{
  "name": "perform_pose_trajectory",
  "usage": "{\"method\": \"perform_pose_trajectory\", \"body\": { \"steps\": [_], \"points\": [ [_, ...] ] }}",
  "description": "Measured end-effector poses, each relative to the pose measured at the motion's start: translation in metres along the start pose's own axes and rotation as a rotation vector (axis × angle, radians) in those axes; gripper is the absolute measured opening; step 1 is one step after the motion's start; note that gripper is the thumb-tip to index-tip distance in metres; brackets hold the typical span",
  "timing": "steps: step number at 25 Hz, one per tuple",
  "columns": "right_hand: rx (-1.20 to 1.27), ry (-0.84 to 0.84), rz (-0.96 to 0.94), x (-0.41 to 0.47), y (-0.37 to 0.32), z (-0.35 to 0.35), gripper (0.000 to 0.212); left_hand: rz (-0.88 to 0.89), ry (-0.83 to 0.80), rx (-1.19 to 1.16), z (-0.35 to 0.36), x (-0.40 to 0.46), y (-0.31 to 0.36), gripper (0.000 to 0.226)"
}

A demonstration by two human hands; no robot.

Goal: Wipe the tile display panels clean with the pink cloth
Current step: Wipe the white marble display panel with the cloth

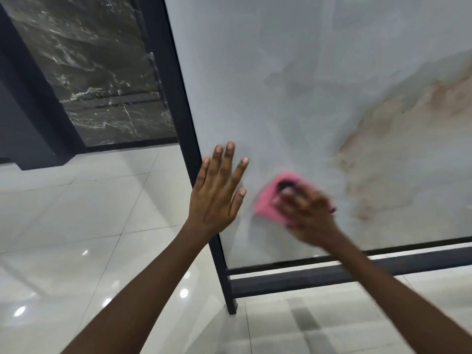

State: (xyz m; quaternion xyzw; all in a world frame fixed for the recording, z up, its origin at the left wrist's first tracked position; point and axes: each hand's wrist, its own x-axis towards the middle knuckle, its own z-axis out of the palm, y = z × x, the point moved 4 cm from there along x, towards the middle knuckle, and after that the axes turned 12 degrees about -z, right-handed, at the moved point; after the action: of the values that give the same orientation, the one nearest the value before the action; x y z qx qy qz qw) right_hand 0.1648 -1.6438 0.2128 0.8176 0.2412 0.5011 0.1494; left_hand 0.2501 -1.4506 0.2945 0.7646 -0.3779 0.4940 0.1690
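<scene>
A large pale grey tile panel (306, 85) with beige-pink veining on its right side stands in a black metal frame (184, 98). My right hand (306, 210) presses the pink cloth (268, 198) flat against the panel's lower left part; hand and cloth are motion-blurred. My left hand (217, 190) lies on the panel's lower left edge with straight spread fingers, just left of the cloth, partly over the frame's upright.
A dark marble display panel (102, 72) in its own black frame stands behind on the left. Glossy white floor tiles (76, 226) spread below. The frame's bottom crossbar (332, 274) and foot (231, 306) sit near the floor.
</scene>
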Motion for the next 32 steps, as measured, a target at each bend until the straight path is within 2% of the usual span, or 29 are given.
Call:
{"method": "perform_pose_trajectory", "body": {
  "steps": [2,4,5,6,7,9,11,12,14,15,17,20,22,24,25,26,27,29,30,31,32],
  "points": [
    [-0.050,0.169,0.322,-0.005,0.066,-0.041,0.066,0.010,0.043,0.115,0.012,-0.006,-0.009,0.066],
    [-0.053,0.337,0.608,-0.006,0.072,-0.046,0.074,0.025,0.111,0.188,0.023,-0.007,-0.012,0.064],
    [-0.049,0.362,0.673,-0.005,0.053,-0.033,0.075,0.034,0.136,0.209,0.026,-0.006,-0.011,0.062],
    [-0.050,0.315,0.633,-0.004,0.022,-0.013,0.073,0.043,0.153,0.208,0.026,-0.006,-0.010,0.062],
    [-0.061,0.206,0.465,-0.002,-0.018,0.012,0.069,0.052,0.161,0.196,0.026,-0.007,-0.010,0.061],
    [-0.097,-0.150,-0.048,-0.017,-0.104,0.071,0.069,0.052,0.175,0.194,0.027,-0.010,-0.009,0.061],
    [-0.135,-0.481,-0.511,-0.054,-0.153,0.103,0.074,0.040,0.171,0.213,0.028,-0.009,-0.012,0.061],
    [-0.136,-0.571,-0.619,-0.068,-0.154,0.106,0.076,0.043,0.165,0.238,0.028,-0.007,-0.012,0.061],
    [-0.067,-0.630,-0.674,-0.084,-0.129,0.089,0.083,0.026,0.132,0.256,0.024,-0.006,-0.010,0.062],
    [-0.032,-0.585,-0.651,-0.088,-0.109,0.074,0.086,-0.006,0.102,0.226,0.021,-0.008,-0.009,0.063],
    [0.001,-0.364,-0.478,-0.072,-0.042,0.022,0.083,-0.108,0.041,0.098,0.010,-0.005,0.000,0.065],
    [0.020,-0.039,-0.099,-0.007,0.091,-0.067,0.061,-0.212,0.059,-0.076,-0.008,0.023,0.011,0.069],
    [-0.045,0.179,0.170,0.037,0.166,-0.119,0.063,-0.233,0.094,-0.055,-0.011,0.052,0.011,0.068],
    [-0.081,0.387,0.343,0.053,0.191,-0.141,0.063,-0.241,0.116,0.028,-0.006,0.068,0.009,0.065],
    [-0.102,0.407,0.364,0.050,0.182,-0.134,0.063,-0.233,0.131,0.064,-0.002,0.069,0.009,0.065],
    [-0.085,0.369,0.357,0.039,0.159,-0.116,0.063,-0.222,0.147,0.085,0.003,0.067,0.010,0.066],
    [-0.059,0.226,0.318,0.018,0.122,-0.086,0.065,-0.218,0.159,0.094,0.006,0.065,0.010,0.067],
    [0.014,-0.232,0.177,-0.051,0.027,-0.010,0.085,-0.226,0.177,0.102,0.008,0.064,0.010,0.068],
    [0.012,-0.450,0.007,-0.097,-0.022,0.021,0.103,-0.235,0.190,0.106,0.007,0.064,0.009,0.068],
    [-0.016,-0.594,-0.200,-0.125,-0.052,0.034,0.110,-0.242,0.201,0.108,0.005,0.064,0.009,0.067],
    [-0.057,-0.644,-0.331,-0.144,-0.066,0.040,0.104,-0.246,0.208,0.110,0.005,0.065,0.009,0.066]
  ]
}}
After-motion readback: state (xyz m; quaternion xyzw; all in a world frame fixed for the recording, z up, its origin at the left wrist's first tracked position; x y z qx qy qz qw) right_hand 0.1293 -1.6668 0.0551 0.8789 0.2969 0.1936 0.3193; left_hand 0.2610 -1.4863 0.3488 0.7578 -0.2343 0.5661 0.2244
